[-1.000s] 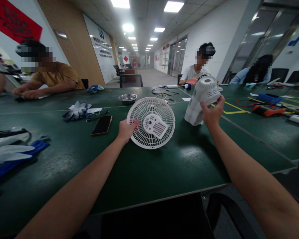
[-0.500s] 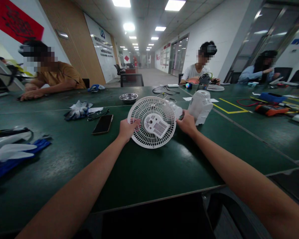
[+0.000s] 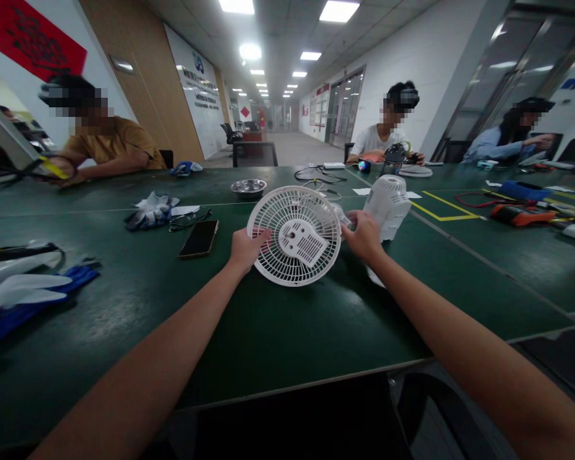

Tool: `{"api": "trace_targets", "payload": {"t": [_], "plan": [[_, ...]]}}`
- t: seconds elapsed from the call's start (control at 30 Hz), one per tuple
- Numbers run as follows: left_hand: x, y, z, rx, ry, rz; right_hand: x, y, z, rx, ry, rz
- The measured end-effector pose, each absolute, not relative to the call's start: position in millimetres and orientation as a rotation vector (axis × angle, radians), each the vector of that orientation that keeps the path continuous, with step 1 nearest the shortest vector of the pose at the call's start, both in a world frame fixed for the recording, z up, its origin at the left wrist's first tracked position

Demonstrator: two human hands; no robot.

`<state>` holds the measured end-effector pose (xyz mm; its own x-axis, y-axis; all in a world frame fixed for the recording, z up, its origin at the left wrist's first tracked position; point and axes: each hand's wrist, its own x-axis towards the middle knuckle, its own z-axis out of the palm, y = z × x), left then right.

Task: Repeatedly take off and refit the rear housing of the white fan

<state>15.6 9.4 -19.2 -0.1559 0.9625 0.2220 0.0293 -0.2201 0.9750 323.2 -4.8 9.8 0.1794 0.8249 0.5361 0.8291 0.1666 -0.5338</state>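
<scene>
- The lit room [image 3: 285,137] stretches beyond three seated people.
- The green surface [image 3: 268,345] holds everything.
- The round white grille [image 3: 311,271] tilts above it, rim clasped by the left hand [image 3: 244,249].
- The white housing [image 3: 388,201], just set down, stands upright, so the right hand [image 3: 364,236] is now by the grille, near a small white piece [image 3: 340,215]; whether grasping, I cannot tell.

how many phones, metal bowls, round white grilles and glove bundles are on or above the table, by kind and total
Phone: 1
Metal bowl: 1
Round white grilles: 2, near one, far one
Glove bundles: 3, left, middle, far
Total: 7
</scene>
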Motion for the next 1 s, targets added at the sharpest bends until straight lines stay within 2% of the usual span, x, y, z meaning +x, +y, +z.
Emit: {"api": "trace_targets", "payload": {"t": [0.07, 0.17, 0.23, 0.3, 0.37, 0.47, 0.57, 0.83, 1.0], "plan": [[17, 8, -18, 1.317, 1.213, 1.506, 314, -13, 13, -1.478, -1.605, 0.388], [19, 6, -15, 1.351, 1.196, 1.566, 294, -26, 10, -1.230, -1.499, 1.217], [20, 5, -13, 1.365, 1.207, 1.619, 282, -34, 7, -1.053, -1.398, 1.577], [20, 3, -12, 1.385, 1.219, 1.664, 272, -40, 6, -0.924, -1.297, 1.793], [19, 3, -11, 1.420, 1.217, 1.694, 264, -44, 6, -0.842, -1.215, 1.857], [17, 6, -10, 1.460, 1.200, 1.716, 255, -46, 8, -0.773, -1.154, 1.710], [12, 12, -12, 1.373, 1.128, 1.644, 256, -45, 12, -0.765, -1.200, 1.375], [-7, 18, -11, 0.972, 0.822, 1.081, 291, -46, 16, -1.056, -1.854, 0.445], [-4, 19, -11, 0.844, 0.845, 0.947, 288, -43, 7, -1.064, -2.125, 0.258]]}}
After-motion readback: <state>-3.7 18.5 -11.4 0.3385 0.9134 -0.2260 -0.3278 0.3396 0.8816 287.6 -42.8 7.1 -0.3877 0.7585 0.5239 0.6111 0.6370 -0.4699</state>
